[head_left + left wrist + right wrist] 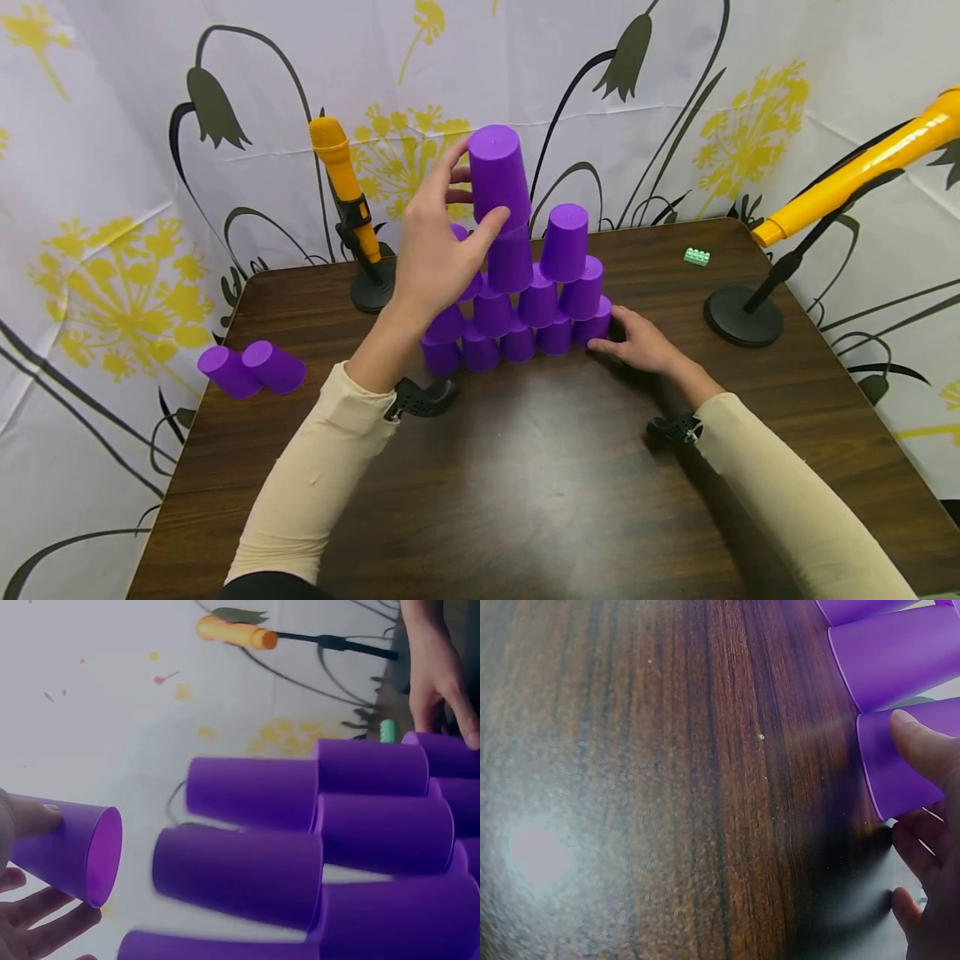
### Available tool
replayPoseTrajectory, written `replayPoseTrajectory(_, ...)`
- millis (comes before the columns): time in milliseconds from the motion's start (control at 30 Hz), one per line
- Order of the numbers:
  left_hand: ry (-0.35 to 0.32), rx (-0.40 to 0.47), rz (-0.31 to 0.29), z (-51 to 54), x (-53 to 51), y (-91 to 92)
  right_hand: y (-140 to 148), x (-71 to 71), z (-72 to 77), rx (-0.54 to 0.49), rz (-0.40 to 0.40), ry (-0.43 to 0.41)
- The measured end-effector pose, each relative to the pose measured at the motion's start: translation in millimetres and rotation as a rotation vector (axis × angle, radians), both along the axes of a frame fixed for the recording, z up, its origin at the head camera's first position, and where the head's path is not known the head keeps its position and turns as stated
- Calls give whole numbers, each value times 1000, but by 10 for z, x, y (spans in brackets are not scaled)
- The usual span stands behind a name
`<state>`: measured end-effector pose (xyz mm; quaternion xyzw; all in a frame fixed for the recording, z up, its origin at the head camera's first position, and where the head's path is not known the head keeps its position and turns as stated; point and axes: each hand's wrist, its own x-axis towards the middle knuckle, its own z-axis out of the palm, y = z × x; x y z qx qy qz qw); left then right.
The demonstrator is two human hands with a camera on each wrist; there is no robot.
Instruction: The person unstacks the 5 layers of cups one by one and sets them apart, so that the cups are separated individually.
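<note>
A cup (497, 162) over a stack (510, 271).
Head: left hand (435, 229) pinches the cup; keeping it level should help. Left wrist: it hangs apart from the stack. Right wrist: right hand (946, 862) grips the end cup (900, 772); light pressure suits.

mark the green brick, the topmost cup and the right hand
green brick (697, 257), head view, middle of its studded top
topmost cup (498, 179), head view, side wall
right hand (641, 340), head view, back of the hand
</note>
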<state>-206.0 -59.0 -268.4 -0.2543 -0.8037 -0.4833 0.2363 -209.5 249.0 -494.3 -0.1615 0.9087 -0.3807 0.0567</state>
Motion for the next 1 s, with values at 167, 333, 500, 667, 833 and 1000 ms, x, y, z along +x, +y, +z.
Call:
replayPoseTrajectory(167, 75, 78, 119, -7, 210, -389, -9, -2, 1, 1, 3, -4)
replayPoseTrajectory(333, 48, 137, 277, -192, 411, -870, -6, -2, 12, 8, -2, -7)
replayPoseTrajectory(500, -64, 101, 448, -785, 428, -1433, 0, 6, 2, 15, -3, -22)
replayPoseTrajectory(667, -159, 37, 581, -1381, 494, -1837, 0, 11, -1, 17, -9, -28)
replayPoseTrajectory(833, -220, -11, 690, -1813, 536, -2076, 0, 14, 11, 18, -8, -27)
replayPoseTrajectory(1000, -278, -57, 769, -2021, 561, -2174, -14, 14, -2, 11, -5, -22)
